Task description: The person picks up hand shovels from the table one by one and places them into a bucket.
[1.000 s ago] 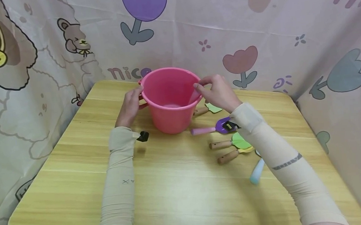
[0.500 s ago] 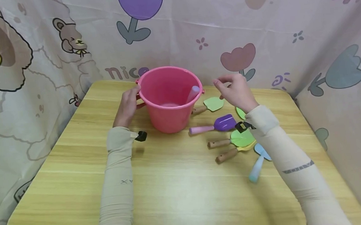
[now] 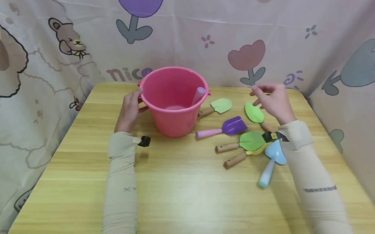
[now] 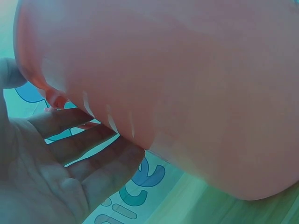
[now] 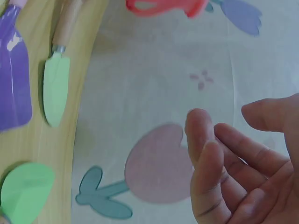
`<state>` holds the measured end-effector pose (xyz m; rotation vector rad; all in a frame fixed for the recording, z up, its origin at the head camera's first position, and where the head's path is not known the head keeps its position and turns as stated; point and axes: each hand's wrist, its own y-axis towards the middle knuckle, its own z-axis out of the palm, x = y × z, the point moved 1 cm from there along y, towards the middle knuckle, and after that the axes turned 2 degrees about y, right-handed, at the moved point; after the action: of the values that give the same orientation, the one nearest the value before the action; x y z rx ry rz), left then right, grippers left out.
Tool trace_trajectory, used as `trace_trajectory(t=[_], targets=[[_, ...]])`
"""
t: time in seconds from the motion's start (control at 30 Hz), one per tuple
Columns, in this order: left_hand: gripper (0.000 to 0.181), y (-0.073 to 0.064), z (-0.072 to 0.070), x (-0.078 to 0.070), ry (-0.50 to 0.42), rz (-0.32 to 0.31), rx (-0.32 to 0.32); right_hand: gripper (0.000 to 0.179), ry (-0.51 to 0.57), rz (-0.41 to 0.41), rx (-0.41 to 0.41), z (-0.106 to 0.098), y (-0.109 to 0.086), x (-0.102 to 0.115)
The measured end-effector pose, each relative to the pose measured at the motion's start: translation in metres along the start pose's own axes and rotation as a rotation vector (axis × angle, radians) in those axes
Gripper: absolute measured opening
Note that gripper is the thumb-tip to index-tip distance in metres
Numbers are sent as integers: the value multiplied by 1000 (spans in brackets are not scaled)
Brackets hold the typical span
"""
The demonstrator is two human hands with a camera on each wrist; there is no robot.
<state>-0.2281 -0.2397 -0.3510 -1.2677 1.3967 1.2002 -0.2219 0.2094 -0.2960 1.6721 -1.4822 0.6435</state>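
A pink bucket [image 3: 177,117] stands upright on the table, a pale lilac handle [image 3: 199,93] leaning inside against its right wall. The tool's other end is hidden. My left hand [image 3: 129,110] holds the bucket's left side; in the left wrist view its fingers [image 4: 100,161] lie against the outer wall and the thumb meets the rim. My right hand [image 3: 274,101] hangs in the air above a bright green trowel [image 3: 254,112], fingers loosely bent, nothing between them. Left of it lie a pale green trowel [image 3: 221,106] and a purple scoop [image 3: 234,125] with a pink handle.
Closer to me are a green trowel [image 3: 251,140] with a wooden handle, partly over a yellow one [image 3: 257,151], and a blue trowel [image 3: 276,152]. The wooden table [image 3: 167,199] reaches a printed curtain [image 3: 181,33] at the back.
My right hand has let go of the lilac-handled tool inside the bucket and moved right, over the bright green trowel. The left hand has stayed at the bucket.
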Motion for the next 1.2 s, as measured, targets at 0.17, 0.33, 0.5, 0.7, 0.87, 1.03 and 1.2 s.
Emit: trace_trajectory(t=[0.17,0.33,0.5,0.7,0.87,1.03,1.2], targets=[[61,-1,-1,1,14,-11,-8,46,51,77,-40,-10,0,-23],[61,-1,2,4,22,-27,-9,50,86,177,-62,-18,-5,-50],[61,0,5,1,33,-13,-1,50,95,222,-91,-25,-8,-67],[63,0,2,-2,49,-14,-7,53,64,281,-86,-32,-8,-75],[64,1,1,0,59,-12,-10,51,-6,291,-73,-36,-10,-81],[65,2,1,0,67,-22,-9,48,-74,314,-32,-40,-11,-89],[64,4,1,1,74,-32,-5,52,-135,323,26,-45,-12,-97]])
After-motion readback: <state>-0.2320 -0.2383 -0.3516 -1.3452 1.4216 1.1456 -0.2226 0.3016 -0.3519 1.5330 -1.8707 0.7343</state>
